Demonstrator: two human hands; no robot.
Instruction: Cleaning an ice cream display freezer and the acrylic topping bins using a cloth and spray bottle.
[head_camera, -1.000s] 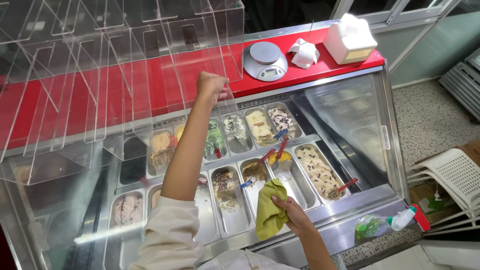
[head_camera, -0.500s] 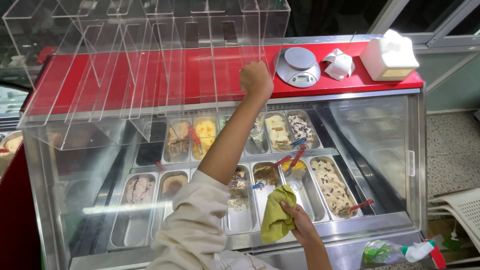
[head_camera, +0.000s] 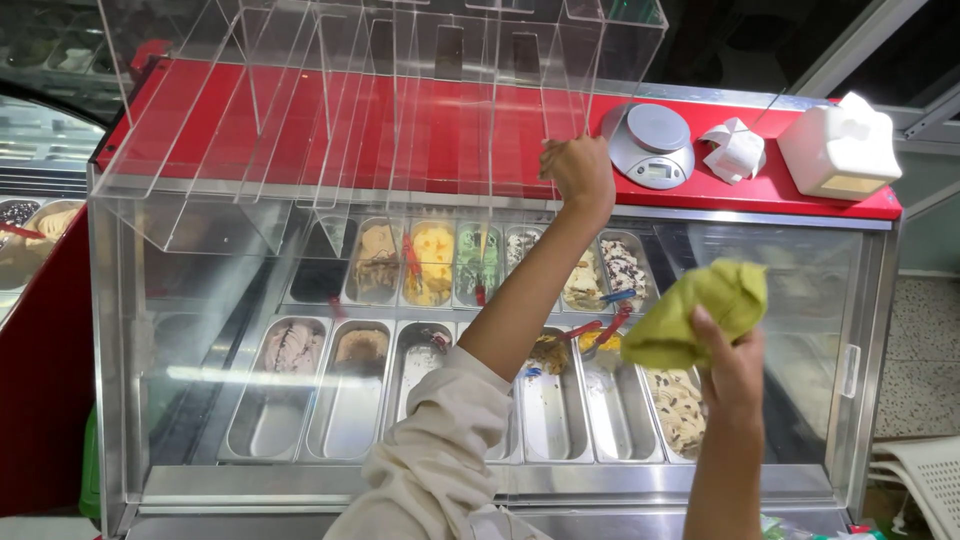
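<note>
My left hand (head_camera: 578, 170) is raised and closed on the lower front edge of a large clear acrylic compartment box (head_camera: 330, 110), which stands tilted on the red counter top (head_camera: 480, 140). My right hand (head_camera: 730, 365) holds a crumpled yellow-green cloth (head_camera: 705, 310) up in front of the glass of the ice cream display case (head_camera: 860, 330). Below both arms lie metal tubs of ice cream (head_camera: 432, 262) in two rows, some with red and blue scoops in them.
A small round digital scale (head_camera: 650, 143), a crumpled white paper (head_camera: 733, 150) and a white napkin dispenser (head_camera: 838, 150) stand at the right end of the counter. A white plastic chair (head_camera: 925, 475) is at the lower right. Another display case (head_camera: 30, 235) is at the left.
My right hand has lifted the green cloth from low over the tubs up to the right, near the glass. My left hand stays on the acrylic box.
</note>
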